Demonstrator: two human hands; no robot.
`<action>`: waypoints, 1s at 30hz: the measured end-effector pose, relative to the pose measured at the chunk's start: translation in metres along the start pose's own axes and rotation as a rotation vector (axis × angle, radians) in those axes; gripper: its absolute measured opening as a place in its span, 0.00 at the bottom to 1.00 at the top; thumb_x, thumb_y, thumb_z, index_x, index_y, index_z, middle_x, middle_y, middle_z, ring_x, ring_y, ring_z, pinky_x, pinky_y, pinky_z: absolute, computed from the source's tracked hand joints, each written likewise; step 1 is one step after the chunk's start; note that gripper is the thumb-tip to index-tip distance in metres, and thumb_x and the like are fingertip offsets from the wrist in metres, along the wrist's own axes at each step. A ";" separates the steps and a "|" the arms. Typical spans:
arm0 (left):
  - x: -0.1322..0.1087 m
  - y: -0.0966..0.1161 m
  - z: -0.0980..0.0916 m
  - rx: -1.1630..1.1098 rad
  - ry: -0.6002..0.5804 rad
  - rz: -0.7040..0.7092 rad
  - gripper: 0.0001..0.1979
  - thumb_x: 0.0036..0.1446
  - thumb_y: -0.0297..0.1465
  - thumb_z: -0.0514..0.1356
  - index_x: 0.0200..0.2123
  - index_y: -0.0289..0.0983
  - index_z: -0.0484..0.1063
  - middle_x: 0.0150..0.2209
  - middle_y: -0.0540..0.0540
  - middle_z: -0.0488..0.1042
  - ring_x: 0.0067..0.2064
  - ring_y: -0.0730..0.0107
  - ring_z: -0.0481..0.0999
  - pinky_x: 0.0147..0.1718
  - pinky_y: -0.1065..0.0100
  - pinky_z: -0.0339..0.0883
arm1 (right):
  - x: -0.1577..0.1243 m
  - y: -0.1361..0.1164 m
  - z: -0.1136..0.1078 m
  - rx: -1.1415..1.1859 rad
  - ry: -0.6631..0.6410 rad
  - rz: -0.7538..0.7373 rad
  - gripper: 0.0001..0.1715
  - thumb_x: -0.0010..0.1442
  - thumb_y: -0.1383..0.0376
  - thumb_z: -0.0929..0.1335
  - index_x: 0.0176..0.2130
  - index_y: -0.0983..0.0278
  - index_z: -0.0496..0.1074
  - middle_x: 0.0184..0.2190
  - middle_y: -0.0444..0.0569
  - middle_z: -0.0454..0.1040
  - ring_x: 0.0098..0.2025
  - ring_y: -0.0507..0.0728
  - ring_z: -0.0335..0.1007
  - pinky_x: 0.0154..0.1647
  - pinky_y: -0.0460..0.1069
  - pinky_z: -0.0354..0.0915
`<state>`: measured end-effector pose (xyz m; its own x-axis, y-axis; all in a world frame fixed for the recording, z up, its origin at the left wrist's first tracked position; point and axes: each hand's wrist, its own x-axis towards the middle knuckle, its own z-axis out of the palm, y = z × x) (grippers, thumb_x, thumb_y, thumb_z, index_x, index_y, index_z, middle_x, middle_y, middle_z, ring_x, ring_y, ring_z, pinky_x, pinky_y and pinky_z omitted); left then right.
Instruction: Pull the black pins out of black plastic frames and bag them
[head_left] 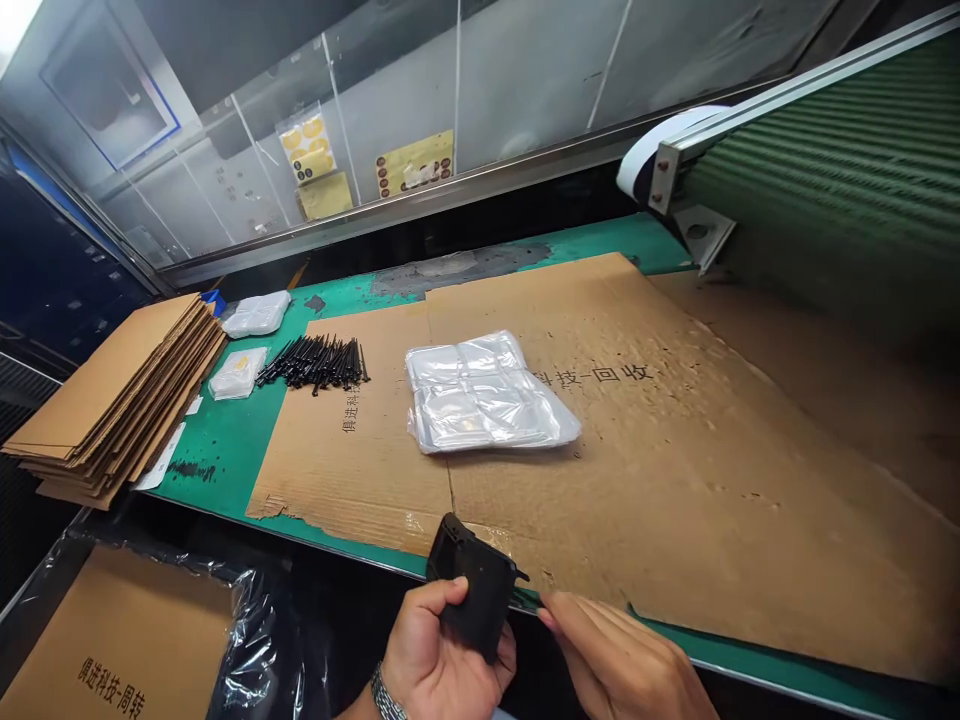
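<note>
My left hand (450, 650), with a metal watch band at the wrist, holds a black plastic part (476, 590) near the table's front edge, thumb on its face. Just right of it, my right hand (622, 650) is closed, its thumb and forefinger pinched close to a thin dark piece sticking out from the part; whether they grip it is hard to make out. Beyond the hands a stack of clear plastic packets (487, 395) lies on the flat cardboard (675, 480). Farther left is a pile of thin black pins (319, 362).
Stacked cardboard sheets (112, 390) stand at the left end of the green table (225, 450), beside two smaller plastic bundles (238, 373). A box lined with black plastic (142, 630) is at the lower left. A green ribbed panel (847, 170) rises at the right.
</note>
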<state>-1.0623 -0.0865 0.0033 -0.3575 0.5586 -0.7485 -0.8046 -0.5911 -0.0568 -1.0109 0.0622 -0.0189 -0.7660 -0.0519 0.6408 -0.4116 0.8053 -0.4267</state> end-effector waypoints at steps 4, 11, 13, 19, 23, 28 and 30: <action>0.001 0.007 -0.008 0.158 -0.094 -0.067 0.08 0.44 0.21 0.57 0.31 0.24 0.71 0.28 0.41 0.76 0.28 0.71 0.74 0.30 0.72 0.63 | 0.002 0.008 -0.003 0.020 0.004 0.065 0.16 0.69 0.67 0.55 0.28 0.61 0.57 0.17 0.40 0.61 0.16 0.49 0.59 0.18 0.45 0.54; 0.001 0.008 -0.010 0.395 -0.286 -0.043 0.10 0.40 0.25 0.63 0.29 0.28 0.72 0.23 0.47 0.73 0.24 0.74 0.71 0.25 0.72 0.60 | 0.001 0.001 -0.015 0.252 -0.105 -0.030 0.11 0.66 0.71 0.55 0.34 0.62 0.62 0.21 0.42 0.65 0.20 0.51 0.63 0.21 0.46 0.59; 0.004 0.006 -0.010 0.419 -0.272 -0.012 0.09 0.39 0.28 0.65 0.26 0.29 0.71 0.19 0.49 0.69 0.19 0.77 0.67 0.22 0.73 0.57 | 0.004 -0.003 -0.018 0.244 -0.119 -0.036 0.11 0.66 0.71 0.56 0.34 0.62 0.62 0.21 0.43 0.66 0.20 0.52 0.63 0.22 0.46 0.59; 0.007 0.001 -0.007 0.388 -0.227 0.055 0.07 0.39 0.23 0.63 0.26 0.28 0.72 0.20 0.47 0.72 0.21 0.78 0.69 0.22 0.76 0.58 | 0.004 -0.009 -0.015 0.084 -0.113 -0.126 0.12 0.66 0.72 0.56 0.32 0.63 0.61 0.19 0.42 0.62 0.19 0.52 0.58 0.21 0.47 0.53; 0.006 0.001 -0.006 0.409 -0.251 -0.015 0.07 0.38 0.26 0.63 0.25 0.29 0.72 0.19 0.48 0.70 0.19 0.76 0.67 0.18 0.74 0.55 | -0.003 -0.004 -0.008 0.044 -0.091 -0.152 0.12 0.66 0.72 0.56 0.33 0.64 0.62 0.20 0.42 0.62 0.20 0.52 0.56 0.23 0.49 0.50; 0.009 0.006 -0.015 0.377 -0.156 -0.054 0.05 0.37 0.25 0.61 0.22 0.29 0.69 0.17 0.49 0.67 0.18 0.78 0.65 0.19 0.75 0.55 | -0.001 -0.003 -0.017 0.091 -0.253 -0.241 0.15 0.66 0.73 0.55 0.29 0.63 0.60 0.19 0.41 0.61 0.20 0.51 0.56 0.21 0.48 0.49; 0.010 0.008 -0.018 0.385 -0.165 -0.032 0.04 0.38 0.25 0.60 0.21 0.29 0.67 0.16 0.50 0.66 0.17 0.79 0.63 0.18 0.75 0.52 | 0.001 -0.006 -0.023 0.113 -0.309 -0.284 0.17 0.67 0.73 0.54 0.27 0.63 0.59 0.19 0.41 0.61 0.19 0.51 0.56 0.20 0.48 0.49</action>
<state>-1.0637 -0.0957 -0.0164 -0.3753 0.6775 -0.6325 -0.9239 -0.3287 0.1961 -0.9978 0.0714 -0.0012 -0.7194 -0.4501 0.5290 -0.6656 0.6646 -0.3395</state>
